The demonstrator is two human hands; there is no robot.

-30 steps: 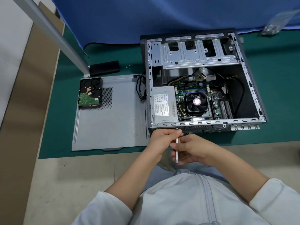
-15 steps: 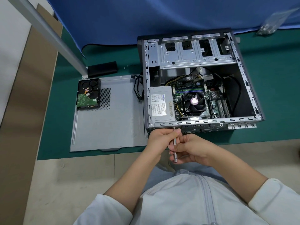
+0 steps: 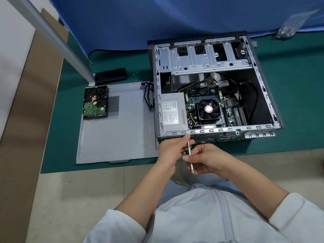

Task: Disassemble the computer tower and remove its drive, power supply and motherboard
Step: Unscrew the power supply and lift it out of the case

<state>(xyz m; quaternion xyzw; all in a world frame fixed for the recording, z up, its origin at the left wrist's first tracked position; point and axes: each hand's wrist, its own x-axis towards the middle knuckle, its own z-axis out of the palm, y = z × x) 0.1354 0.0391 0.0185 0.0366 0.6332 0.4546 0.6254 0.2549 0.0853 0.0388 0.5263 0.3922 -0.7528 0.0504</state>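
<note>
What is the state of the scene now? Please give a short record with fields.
drive: hard drive out, lying on the side panel
power supply: in the case
motherboard: in the case
tool: screwdriver, tip at the case's near wall
left hand: holds the shaft near the tip
right hand: grips the handle end

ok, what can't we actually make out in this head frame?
- Tip of the slim silver screwdriver: hidden by the left hand, head view.
- Grey power supply label: too small to read.
- Open grey computer tower rear face: foreshortened.
- Clear plastic bag: blurred.
</note>
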